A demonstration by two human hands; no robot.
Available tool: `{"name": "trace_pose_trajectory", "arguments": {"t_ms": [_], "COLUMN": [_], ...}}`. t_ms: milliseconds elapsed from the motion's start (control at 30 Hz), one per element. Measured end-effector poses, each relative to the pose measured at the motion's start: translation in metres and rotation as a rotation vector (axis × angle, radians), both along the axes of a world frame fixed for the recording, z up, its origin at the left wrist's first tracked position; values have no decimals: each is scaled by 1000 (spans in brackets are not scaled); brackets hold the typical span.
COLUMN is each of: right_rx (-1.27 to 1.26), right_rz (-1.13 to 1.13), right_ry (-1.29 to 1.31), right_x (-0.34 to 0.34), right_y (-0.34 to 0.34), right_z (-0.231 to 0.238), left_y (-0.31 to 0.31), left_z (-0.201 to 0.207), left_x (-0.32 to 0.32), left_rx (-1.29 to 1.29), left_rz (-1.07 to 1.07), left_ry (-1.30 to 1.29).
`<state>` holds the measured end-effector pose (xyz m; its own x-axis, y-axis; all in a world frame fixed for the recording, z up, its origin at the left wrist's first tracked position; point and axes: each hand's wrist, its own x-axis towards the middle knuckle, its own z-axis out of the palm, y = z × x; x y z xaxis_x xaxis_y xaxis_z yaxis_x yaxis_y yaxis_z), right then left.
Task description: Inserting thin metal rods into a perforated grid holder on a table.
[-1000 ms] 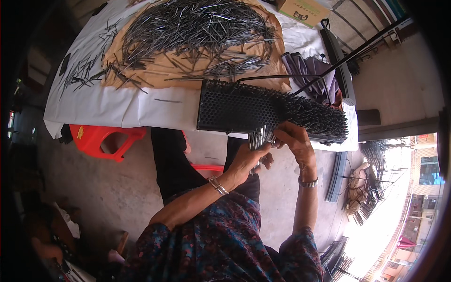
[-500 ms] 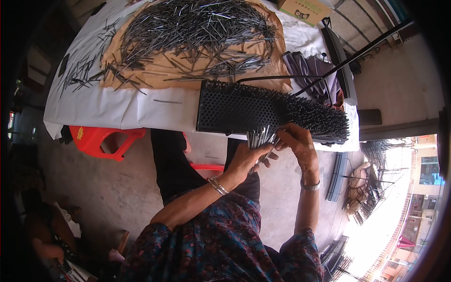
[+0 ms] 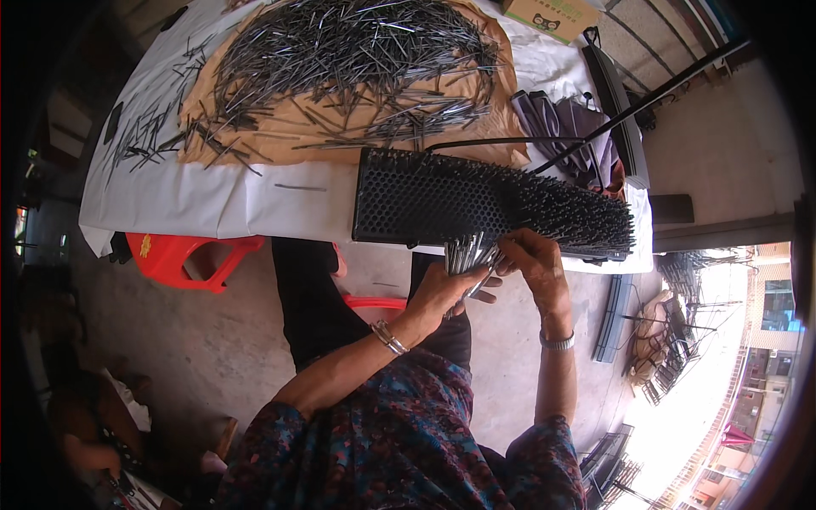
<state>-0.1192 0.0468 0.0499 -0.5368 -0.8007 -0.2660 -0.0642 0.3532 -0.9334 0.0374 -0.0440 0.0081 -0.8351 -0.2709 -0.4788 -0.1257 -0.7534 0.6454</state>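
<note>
A bundle of thin metal rods [image 3: 463, 252] is gripped in my left hand [image 3: 445, 287], their ends fanning upward past the thumb. Close on its right, my right hand [image 3: 534, 259] has thumb and fingers pinched together at the bundle's edge; what sits between the fingertips is too small to make out. Just beyond both hands lies a long black block with a honeycomb of holes [image 3: 429, 200]. Its left part shows bare holes, while rods [image 3: 582, 212] stand densely in its right part. Behind it, a large heap of loose dark rods [image 3: 348, 51] covers brown paper [image 3: 293, 151].
White cloth [image 3: 170, 200] covers the table. A purple-grey cloth [image 3: 565, 127] and a carton [image 3: 554, 19] lie toward the right. A black bar [image 3: 646, 100] slants over that side. A red stool [image 3: 191, 259] stands below the left edge. Another person [image 3: 93, 416] is at lower left.
My right hand has shifted very slightly down beside the bundle. The left hand keeps its hold on the rods. Otherwise the view has only shifted a little.
</note>
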Motion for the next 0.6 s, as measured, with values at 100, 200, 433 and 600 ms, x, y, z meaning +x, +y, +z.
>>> {"name": "trace_pose_trajectory", "arguments": {"t_ms": [100, 200, 433, 600], "right_rx": [-20, -43, -42, -20], "right_rz": [-14, -8, -23, -10], "right_ry": [42, 64, 69, 32], "right_x": [1, 1, 3, 2], "right_y": [0, 1, 4, 6], "right_z": [0, 1, 4, 6], "left_y": [-3, -5, -9, -13], "left_z": [-2, -4, -8, -13], "left_x": [0, 1, 3, 4], "left_rx": [-26, -45, -104, -140], "left_rz": [-17, -18, -84, -146], "left_ry": [30, 18, 16, 72]}}
